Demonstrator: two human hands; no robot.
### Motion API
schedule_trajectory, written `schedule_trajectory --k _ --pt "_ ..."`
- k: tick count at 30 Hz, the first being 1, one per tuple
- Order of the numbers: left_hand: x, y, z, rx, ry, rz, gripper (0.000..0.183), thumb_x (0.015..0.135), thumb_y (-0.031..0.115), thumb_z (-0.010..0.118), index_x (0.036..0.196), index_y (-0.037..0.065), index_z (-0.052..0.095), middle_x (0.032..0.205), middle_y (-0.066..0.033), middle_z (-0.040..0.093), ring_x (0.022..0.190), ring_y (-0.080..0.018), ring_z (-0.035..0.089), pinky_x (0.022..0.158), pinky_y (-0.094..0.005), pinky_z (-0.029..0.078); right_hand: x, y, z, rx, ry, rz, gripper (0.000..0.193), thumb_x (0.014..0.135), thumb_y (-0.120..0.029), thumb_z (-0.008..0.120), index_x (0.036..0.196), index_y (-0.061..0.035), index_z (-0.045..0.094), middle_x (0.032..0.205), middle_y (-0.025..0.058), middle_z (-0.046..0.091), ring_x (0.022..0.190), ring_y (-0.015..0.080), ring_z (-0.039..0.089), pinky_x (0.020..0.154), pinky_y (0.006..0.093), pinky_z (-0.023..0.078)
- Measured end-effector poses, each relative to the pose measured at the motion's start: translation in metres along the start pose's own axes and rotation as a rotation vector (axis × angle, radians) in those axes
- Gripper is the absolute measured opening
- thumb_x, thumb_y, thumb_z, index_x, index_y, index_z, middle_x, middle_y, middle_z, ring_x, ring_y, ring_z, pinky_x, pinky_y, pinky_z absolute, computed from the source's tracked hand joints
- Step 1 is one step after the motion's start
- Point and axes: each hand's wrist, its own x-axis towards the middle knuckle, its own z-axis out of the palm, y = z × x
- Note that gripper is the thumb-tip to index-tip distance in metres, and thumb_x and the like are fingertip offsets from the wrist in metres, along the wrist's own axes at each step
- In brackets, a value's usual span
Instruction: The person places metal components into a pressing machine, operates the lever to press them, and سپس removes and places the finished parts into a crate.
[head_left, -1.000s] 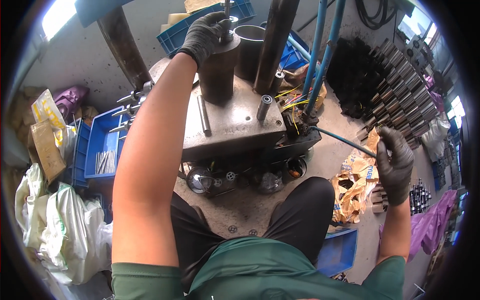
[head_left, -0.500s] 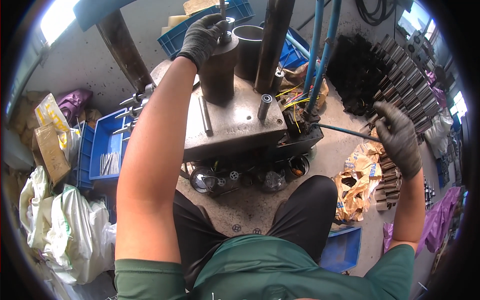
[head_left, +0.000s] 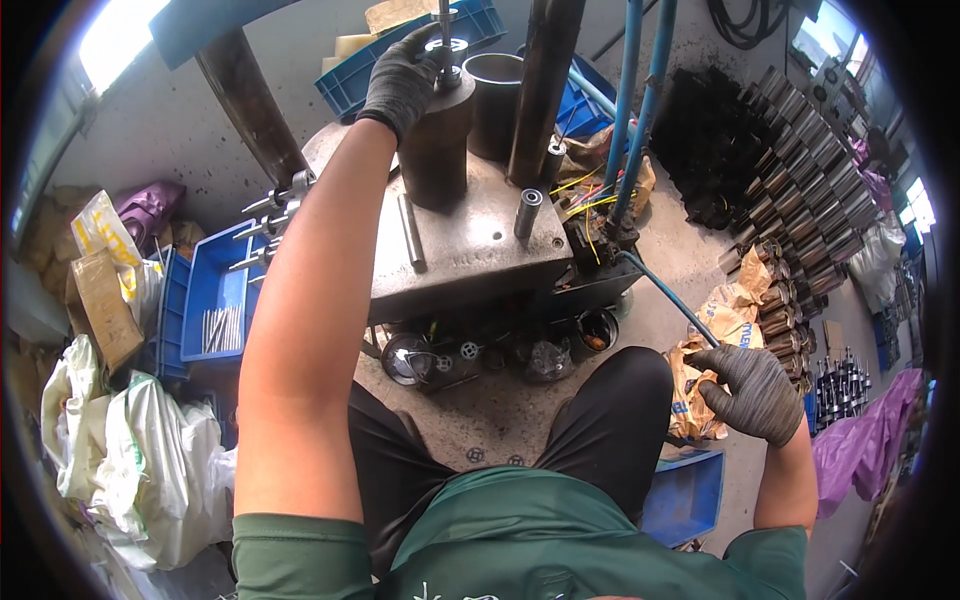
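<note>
My left hand (head_left: pixel 405 82), in a dark grey knitted glove, is closed at the side of a round metal part with holes (head_left: pixel 447 47) on an upright shaft. This part stands above a thick dark cylinder (head_left: pixel 437 150) on a steel machine table (head_left: pixel 470 255). Part of the left grip is hidden behind the glove. Lower right, my gloved right hand (head_left: pixel 755 393) is closed on the end of a thin blue-black lever (head_left: pixel 668 290), which slants down from the machine's side. A metal rod (head_left: pixel 411 232) lies on the table, and a short metal cylinder (head_left: pixel 529 213) stands there.
An open metal pot (head_left: pixel 494 100) and a dark column (head_left: pixel 545 90) stand behind the cylinder. Blue hoses (head_left: pixel 628 100) rise at right. A blue bin (head_left: pixel 215 285) with thin rods sits left. Torn brown paper (head_left: pixel 690 405) and stacked metal cylinders (head_left: pixel 800 200) are to the right.
My right hand has come down and inward, and the lever has swung from nearly level to a downward slant. My left hand stays by the shaft, its fingers slightly shifted, uncovering the round part.
</note>
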Motion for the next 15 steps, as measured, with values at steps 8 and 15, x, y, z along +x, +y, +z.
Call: schedule_trajectory --k 8,15 --pt "0.004 -0.004 0.000 0.071 0.007 0.008 0.035 0.097 0.007 0.068 0.132 0.005 0.066 0.109 -0.0121 0.075 0.092 -0.0166 0.069 0.085 -0.0280 0.058 -0.015 0.009 0.014 -0.100 -0.199 -0.059 0.026 0.084 -0.019 0.069 0.106 -0.0053 0.071 0.087 0.0187 0.070 0.079 0.0377 0.070 0.073 0.0460 0.056" --pt "0.002 -0.006 -0.001 -0.080 -0.008 -0.061 0.029 0.097 0.012 0.070 0.125 0.004 0.069 0.105 -0.0106 0.075 0.091 -0.0153 0.070 0.081 -0.0291 0.060 -0.010 0.007 0.009 -0.031 -0.122 -0.016 0.027 0.084 -0.018 0.068 0.107 -0.0032 0.072 0.090 0.0182 0.071 0.079 0.0372 0.070 0.073 0.0440 0.056"
